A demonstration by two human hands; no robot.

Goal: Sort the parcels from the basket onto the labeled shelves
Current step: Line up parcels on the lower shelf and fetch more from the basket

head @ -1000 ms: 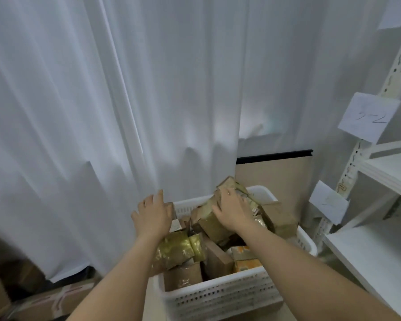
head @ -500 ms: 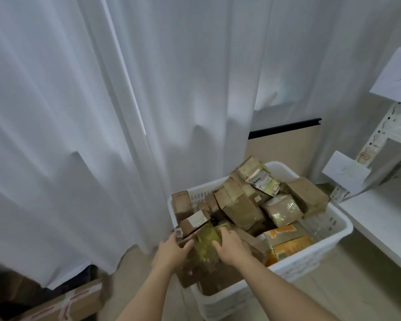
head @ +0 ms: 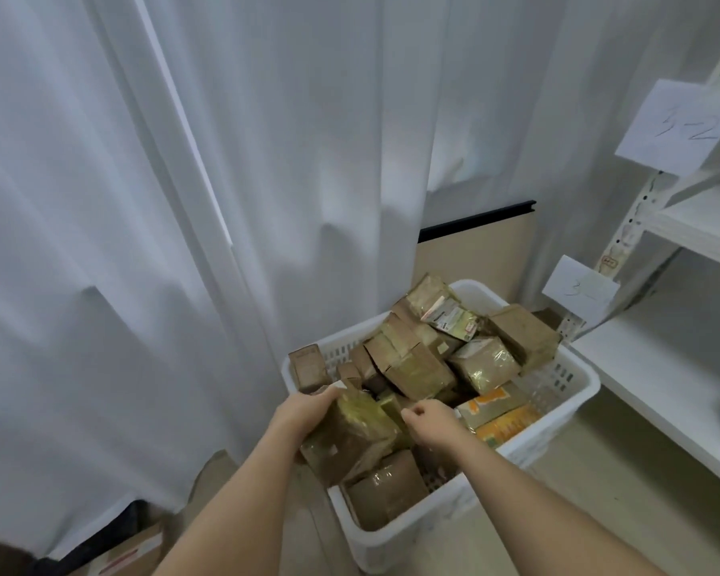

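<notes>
While half a second earlier both hands had pressed on a taped parcel low in the near corner of the basket, that parcel [head: 352, 440] now sat raised and tilted above the near-left rim, so the first pick looked under way. The left hand [head: 304, 413] gripped its upper left edge, fingers curled over the top. The right hand [head: 427, 417] had come off it and hung just beside, fingers loosely curled round nothing. Reading the parcel's label seemed the next need, and no label showed from this angle.

Beneath the raised parcel lay another brown one [head: 387, 488] on the floor of the basket [head: 558, 409]. Beyond, the heap held about a dozen more parcels, too jumbled for an exact count; two were orange [head: 501, 413], the rest brown or in shiny wrap.

Farther right stood the shelves [head: 661, 367], two white boards in view, both bare where visible. Two paper labels hung on the upright: the lower [head: 580, 291] began with 3, its remainder unreadable; the upper [head: 678, 128] read roughly 3-2. A white curtain [head: 225, 201] closed the back.
</notes>
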